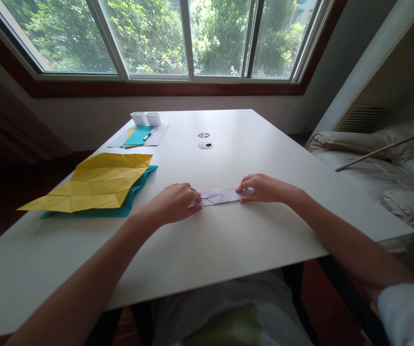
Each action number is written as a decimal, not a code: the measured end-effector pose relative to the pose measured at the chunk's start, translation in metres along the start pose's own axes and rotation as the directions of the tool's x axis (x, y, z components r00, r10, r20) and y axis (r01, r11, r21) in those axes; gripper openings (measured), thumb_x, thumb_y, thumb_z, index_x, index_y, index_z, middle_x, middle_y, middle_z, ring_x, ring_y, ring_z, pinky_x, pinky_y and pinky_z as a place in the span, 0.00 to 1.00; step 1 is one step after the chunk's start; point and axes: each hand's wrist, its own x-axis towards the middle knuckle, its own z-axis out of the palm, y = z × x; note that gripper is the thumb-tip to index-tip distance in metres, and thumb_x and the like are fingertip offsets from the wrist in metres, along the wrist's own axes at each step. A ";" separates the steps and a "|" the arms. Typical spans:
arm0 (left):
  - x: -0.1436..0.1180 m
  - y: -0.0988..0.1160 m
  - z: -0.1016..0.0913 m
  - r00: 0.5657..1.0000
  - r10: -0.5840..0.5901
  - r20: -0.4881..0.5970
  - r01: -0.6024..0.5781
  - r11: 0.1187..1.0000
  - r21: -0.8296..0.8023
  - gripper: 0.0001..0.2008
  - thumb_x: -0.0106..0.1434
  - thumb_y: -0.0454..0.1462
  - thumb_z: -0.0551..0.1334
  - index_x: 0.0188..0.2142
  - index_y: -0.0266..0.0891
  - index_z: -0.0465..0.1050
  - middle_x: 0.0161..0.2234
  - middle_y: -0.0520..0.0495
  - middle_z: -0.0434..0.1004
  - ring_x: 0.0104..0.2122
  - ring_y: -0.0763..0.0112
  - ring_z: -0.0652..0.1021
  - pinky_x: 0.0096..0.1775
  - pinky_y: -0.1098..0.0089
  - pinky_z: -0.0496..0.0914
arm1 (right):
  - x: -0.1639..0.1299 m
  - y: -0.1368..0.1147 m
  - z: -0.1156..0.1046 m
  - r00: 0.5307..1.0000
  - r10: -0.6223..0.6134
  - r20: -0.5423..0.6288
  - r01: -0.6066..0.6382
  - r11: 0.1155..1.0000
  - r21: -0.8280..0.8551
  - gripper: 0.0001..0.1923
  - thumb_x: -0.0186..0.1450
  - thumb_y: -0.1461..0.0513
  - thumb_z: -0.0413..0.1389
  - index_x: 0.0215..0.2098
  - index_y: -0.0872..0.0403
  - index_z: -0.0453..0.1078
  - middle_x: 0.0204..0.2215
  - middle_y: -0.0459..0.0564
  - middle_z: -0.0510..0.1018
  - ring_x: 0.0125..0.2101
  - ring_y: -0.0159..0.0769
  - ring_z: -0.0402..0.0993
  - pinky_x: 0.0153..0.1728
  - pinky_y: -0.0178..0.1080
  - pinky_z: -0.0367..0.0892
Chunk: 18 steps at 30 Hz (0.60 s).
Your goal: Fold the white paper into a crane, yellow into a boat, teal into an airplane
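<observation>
A narrow strip of folded white paper [221, 196] lies in front of me on the white table, with crease lines across it. My left hand [178, 203] pinches its left end, thumb on the near side and fingers on the far side. At the right end, my right hand [255, 188] grips the paper in the same way, fingertips on top and thumb along the near edge. Both ends of the strip are partly covered by my fingers.
Left of my hands lies a creased yellow sheet [102, 182] over a teal sheet [134, 194]. Farther back are two small white paper boxes [152, 119], a teal paper [139, 135] and a pen [149, 134]. Two round patterned pieces [205, 145] lie mid-table [243, 139].
</observation>
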 end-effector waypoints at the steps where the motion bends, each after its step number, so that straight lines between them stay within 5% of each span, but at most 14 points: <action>1: 0.001 0.002 -0.001 0.999 0.007 0.043 -0.009 1.000 0.029 0.09 0.57 0.42 0.58 0.32 0.43 0.75 0.28 0.47 0.76 0.31 0.66 0.75 0.32 0.71 0.65 | 0.000 -0.001 0.000 1.000 -0.011 -0.002 0.011 1.000 -0.020 0.14 0.59 0.56 0.57 0.40 0.54 0.74 0.36 0.52 0.78 0.34 0.36 0.73 0.34 0.35 0.63; 3: 0.002 0.007 -0.003 0.996 0.008 0.086 -0.016 0.996 0.092 0.12 0.60 0.43 0.56 0.37 0.42 0.73 0.30 0.46 0.76 0.32 0.64 0.75 0.31 0.70 0.65 | 0.001 -0.003 -0.001 0.999 -0.034 0.001 0.034 0.996 -0.077 0.13 0.60 0.57 0.56 0.40 0.53 0.74 0.35 0.52 0.78 0.34 0.37 0.73 0.35 0.36 0.62; 7: 0.004 0.011 0.005 1.000 0.016 -0.007 -0.015 0.988 0.151 0.18 0.60 0.47 0.55 0.46 0.41 0.69 0.35 0.46 0.76 0.36 0.62 0.74 0.34 0.67 0.66 | 0.001 -0.009 -0.002 0.998 -0.070 -0.006 0.068 0.980 -0.186 0.11 0.62 0.59 0.53 0.40 0.52 0.73 0.34 0.51 0.79 0.33 0.36 0.73 0.37 0.37 0.60; 18: 0.013 0.010 0.028 0.989 0.077 -0.125 -0.045 0.970 0.239 0.12 0.64 0.39 0.51 0.40 0.39 0.71 0.35 0.46 0.75 0.35 0.66 0.73 0.35 0.68 0.65 | 0.003 -0.010 0.005 0.994 -0.072 -0.078 0.052 0.971 -0.232 0.12 0.65 0.62 0.47 0.39 0.54 0.71 0.36 0.52 0.78 0.34 0.36 0.73 0.38 0.38 0.59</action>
